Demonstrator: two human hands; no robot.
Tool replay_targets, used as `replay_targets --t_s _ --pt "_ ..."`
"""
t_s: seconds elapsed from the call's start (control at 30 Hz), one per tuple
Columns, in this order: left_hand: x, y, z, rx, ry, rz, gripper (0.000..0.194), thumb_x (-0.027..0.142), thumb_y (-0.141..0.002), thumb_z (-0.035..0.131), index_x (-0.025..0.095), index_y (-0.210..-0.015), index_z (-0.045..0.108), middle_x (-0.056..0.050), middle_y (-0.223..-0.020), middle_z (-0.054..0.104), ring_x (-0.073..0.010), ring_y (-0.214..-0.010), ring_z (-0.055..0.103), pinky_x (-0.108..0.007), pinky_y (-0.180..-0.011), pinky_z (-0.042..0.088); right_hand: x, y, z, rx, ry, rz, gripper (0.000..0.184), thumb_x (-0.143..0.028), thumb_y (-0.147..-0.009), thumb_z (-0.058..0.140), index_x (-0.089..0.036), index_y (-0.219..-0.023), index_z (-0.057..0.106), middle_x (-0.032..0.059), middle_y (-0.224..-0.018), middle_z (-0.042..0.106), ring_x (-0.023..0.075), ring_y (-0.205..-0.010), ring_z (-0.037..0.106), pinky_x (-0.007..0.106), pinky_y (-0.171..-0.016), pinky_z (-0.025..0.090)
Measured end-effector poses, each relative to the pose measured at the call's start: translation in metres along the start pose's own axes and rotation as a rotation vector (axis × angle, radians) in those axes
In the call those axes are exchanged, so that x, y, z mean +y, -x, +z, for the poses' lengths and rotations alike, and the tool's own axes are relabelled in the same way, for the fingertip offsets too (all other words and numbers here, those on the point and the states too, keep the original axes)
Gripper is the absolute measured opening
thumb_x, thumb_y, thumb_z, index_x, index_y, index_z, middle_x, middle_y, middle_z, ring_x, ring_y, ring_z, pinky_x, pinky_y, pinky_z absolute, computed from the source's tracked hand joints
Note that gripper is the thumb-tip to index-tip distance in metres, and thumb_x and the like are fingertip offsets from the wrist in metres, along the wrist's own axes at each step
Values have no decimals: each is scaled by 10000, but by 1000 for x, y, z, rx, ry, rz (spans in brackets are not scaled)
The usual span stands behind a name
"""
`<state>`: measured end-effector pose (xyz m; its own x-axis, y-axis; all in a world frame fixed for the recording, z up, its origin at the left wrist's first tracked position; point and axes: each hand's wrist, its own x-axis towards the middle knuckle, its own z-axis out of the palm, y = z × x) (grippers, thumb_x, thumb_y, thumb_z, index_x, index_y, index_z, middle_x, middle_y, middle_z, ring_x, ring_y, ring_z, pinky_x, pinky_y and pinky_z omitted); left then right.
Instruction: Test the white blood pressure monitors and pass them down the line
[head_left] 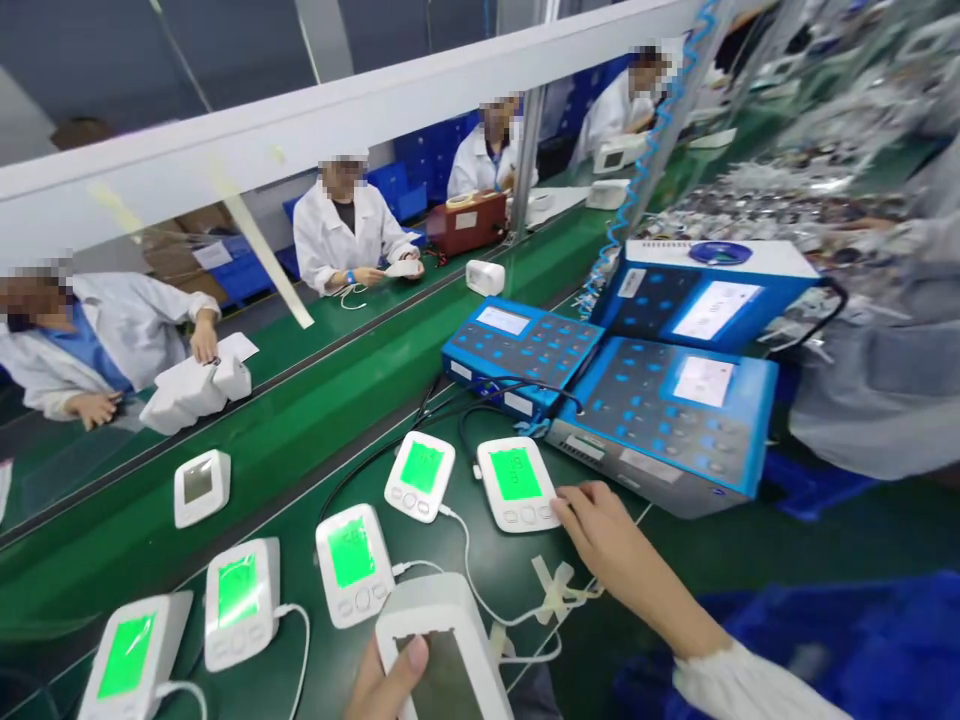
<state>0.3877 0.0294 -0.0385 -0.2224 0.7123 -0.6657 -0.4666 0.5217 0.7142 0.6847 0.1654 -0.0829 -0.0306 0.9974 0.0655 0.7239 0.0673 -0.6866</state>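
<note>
So, a chunky white plastic monitor with a dark, unlit screen [442, 606] is held in the left hand [384, 685] at the bottom centre of the frame. The grip is closed around its left side: the thumb is laid over the front, across the edge of the screen, and the rest of the fingers are mostly hidden behind the casing. The body is tilted, with its top end pointed up the frame and its lower end cut off by the bottom edge.

The right hand [600, 525], right of centre, is a looser affair. The lower right corner of a white rounded monitor with a glowing green screen [516, 484] is touched by its bent fingertips, so that monitor sits just left of the grip, flat on the dark green tabletop [480, 555]. Whether the corner is actually pinched or only touched can't be told from this angle.

Another lit white monitor with three front buttons [420, 476] is parked just left of that one, with a thin white cable [469, 560] plugged into its lower right side. Above and to the right, near the right hand, a blue-and-grey metal box with a white label [660, 420] is set on the table.
</note>
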Motion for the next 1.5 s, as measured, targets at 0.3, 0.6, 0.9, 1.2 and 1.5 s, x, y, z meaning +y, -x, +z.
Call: replay_targets --t_s 0.3,0.6,0.9,1.2,1.5 --pt "51 -36 64 -85 -53 8 901 553 -603 955 285 -1408 654 -109 -1166 797 -387 -1196 699 -470 -1063 543 -20 -11 0 -234 -88 60 418 -476 -1040 360 -256 -761 579 61 -717 655 270 -683 623 358 -641 408" --pt "74 -59 100 -210 -141 -39 774 548 -756 875 290 -1437 612 -105 -1423 672 -355 -1305 630 -438 -1104 516 -39 17 6 -124 -397 216 554 -648 -1021 403 -243 -670 543 -3 -669 533 199 -645 524 306 -599 379" --pt "66 -69 118 -257 -208 47 739 583 -760 858 221 -1369 646 -124 -1391 684 -345 -1275 637 -424 -1078 511 -54 45 -4 -284 -978 293 238 -467 -994 618 -236 -939 615 -3 -778 709 186 -731 648 290 -696 497" --pt "53 -80 131 -250 -446 190 593 633 -807 777 176 -1172 679 -121 -1208 740 -358 -1172 665 -453 -1032 502 -56 44 -3 -373 -767 176 241 -399 -1049 503 -240 -897 600 4 -796 717 193 -723 657 290 -693 493" --pt "71 -73 140 -384 -880 509 537 561 -986 516 223 -1393 611 -145 -1515 548 -318 -1485 412 -416 -1234 274 -43 26 -7 -193 -647 275 438 -428 -909 682 -206 -1284 647 80 -1141 762 295 -975 708 383 -852 543"
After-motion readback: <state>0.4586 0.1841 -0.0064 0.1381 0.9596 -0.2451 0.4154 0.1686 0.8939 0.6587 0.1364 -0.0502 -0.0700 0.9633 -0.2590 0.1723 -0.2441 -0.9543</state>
